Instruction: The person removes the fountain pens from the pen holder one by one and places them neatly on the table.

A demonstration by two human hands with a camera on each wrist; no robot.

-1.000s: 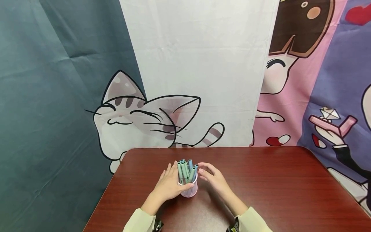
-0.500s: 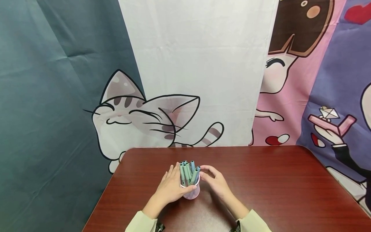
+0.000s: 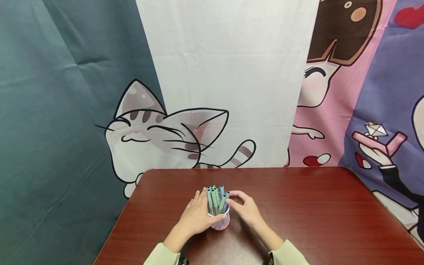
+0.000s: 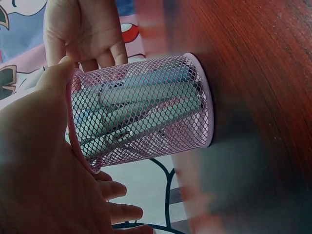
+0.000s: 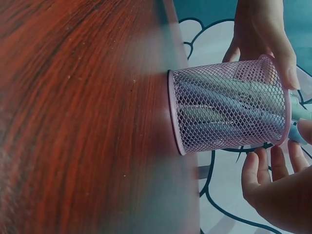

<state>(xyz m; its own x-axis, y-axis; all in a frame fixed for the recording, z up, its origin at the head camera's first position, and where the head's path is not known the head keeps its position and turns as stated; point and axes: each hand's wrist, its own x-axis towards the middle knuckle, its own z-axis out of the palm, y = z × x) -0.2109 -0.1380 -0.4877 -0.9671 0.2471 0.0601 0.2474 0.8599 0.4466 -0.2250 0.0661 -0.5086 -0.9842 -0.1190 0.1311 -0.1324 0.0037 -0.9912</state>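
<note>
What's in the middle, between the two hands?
A pink mesh cup holding green and blue pens stands between the left hand and the right hand. The head view shows it.

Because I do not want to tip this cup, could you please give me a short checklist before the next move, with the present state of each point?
1. Mesh cup upright on the table: ok, its base sits on the tabletop.
2. Left hand steadying it: ok, it holds the cup from its left side.
3. Pens inside the cup: ok, their tops stick out above it.
4. Right hand at the blue pen: ok, its fingertips are right beside it.
5. Firm pinch on that pen: cannot tell.
6. Blue pen free to slide: cannot tell, a green pen stands close beside it.
</note>
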